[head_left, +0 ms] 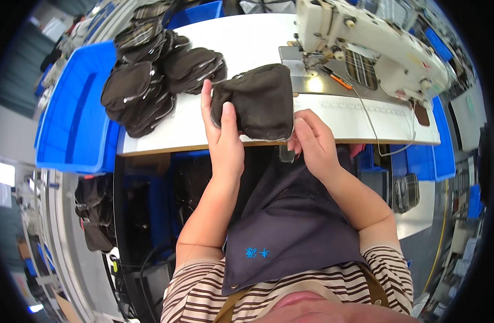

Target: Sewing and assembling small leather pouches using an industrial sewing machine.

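pouch looked mostly sewn, pinched in your left hand, your right hand bunching its fingertips by one corner, their exact hold and remaining work unclear.

Blue characters stand on the dark apron, ruler markings on the white table.

The pouch is dark brown, perhaps nearly black in this light. The sewing machine is cream, the tabletop white, the bin blue. The apron is dark purplish grey; the shirt has cream and brown stripes.
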`<state>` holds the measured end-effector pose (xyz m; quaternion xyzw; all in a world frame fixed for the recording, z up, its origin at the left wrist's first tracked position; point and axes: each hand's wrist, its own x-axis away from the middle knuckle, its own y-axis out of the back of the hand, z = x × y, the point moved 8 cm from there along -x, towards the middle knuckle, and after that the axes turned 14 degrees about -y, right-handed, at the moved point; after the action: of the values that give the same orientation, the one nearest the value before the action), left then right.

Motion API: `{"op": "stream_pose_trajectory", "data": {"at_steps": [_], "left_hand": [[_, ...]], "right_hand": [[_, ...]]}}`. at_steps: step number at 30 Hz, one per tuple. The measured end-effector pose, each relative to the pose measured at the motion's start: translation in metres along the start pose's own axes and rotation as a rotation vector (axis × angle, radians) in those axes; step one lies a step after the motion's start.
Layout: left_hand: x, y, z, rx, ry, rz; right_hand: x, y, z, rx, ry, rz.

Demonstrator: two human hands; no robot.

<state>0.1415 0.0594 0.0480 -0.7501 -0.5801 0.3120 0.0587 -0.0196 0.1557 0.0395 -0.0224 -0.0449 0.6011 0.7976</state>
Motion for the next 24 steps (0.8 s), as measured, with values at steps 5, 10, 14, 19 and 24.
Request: {"op": "stream_pose_trajectory", "data": {"at_steps": [5, 10, 14, 19, 24], "left_hand": [[0.008, 0.007, 0.003, -0.082, -0.076, 0.005], [0.011, 0.011, -0.012, -0.272, -0.264, 0.031], [0.012, 0.010, -0.012, -0.097, -0.118, -0.027], [0.020, 0.022, 0.021, 0.573, 0.245, -0.126], [0.033, 0.026, 0.034, 0.469, 0.187, -0.185]], "right_hand": [[-0.003, -0.010, 0.016, 0.081, 0.008, 0.019], [0.003, -0.015, 0.031, 0.287, 0.167, -0.064], [0.003, -0.008, 0.035, 0.402, 0.198, -0.125], [-0.017, -0.002, 0.017, -0.087, -0.047, 0.062], [-0.012, -0.007, 0.003, -0.165, -0.154, 0.071]]}}
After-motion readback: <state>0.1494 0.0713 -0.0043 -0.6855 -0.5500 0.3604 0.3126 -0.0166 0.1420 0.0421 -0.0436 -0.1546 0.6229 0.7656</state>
